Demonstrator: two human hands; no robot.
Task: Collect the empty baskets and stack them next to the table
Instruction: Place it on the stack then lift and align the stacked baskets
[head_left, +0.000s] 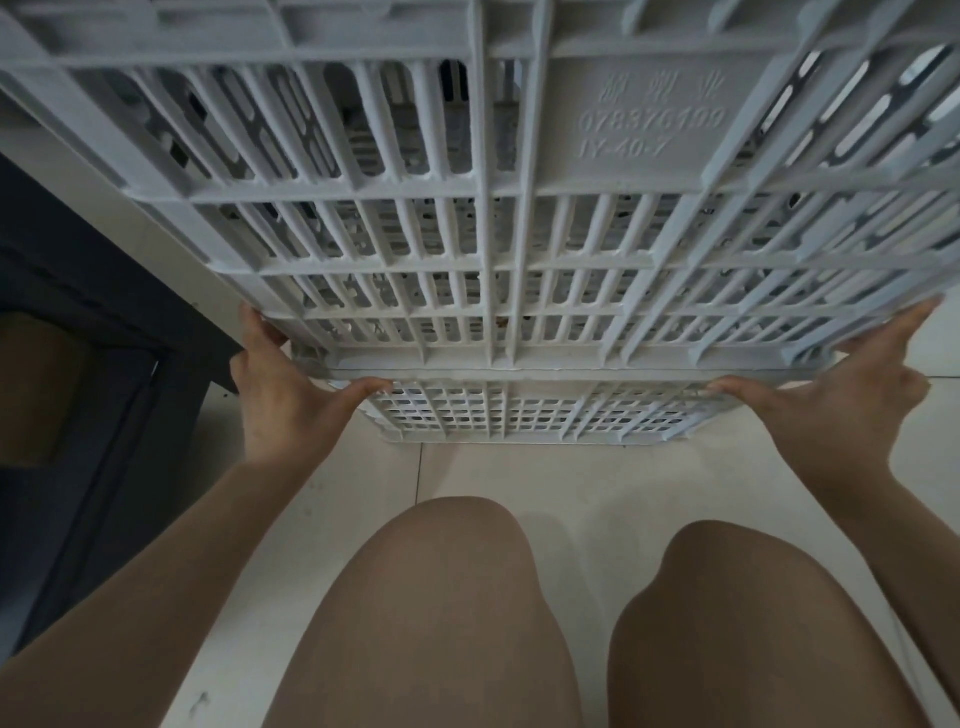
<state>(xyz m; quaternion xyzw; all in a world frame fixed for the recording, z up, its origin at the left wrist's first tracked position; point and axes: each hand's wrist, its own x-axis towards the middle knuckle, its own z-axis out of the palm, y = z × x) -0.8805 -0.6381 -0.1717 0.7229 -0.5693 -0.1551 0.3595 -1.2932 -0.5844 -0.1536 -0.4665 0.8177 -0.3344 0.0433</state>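
A large white slatted plastic basket (493, 208) fills the upper part of the head view, turned upside down so its ribbed bottom faces me. It rests on another white basket (519, 415) whose side shows just below it on the floor. My left hand (280, 395) grips the top basket's near left corner, thumb along its lower edge. My right hand (841, 384) holds the near right corner the same way. Whatever lies beyond the baskets is hidden.
A dark table frame (119, 332) stands at the left, close to the baskets, with a brown cardboard box (36, 389) under it. Pale floor tiles (571, 483) lie below. My two knees (457, 597) are bent in front of the stack.
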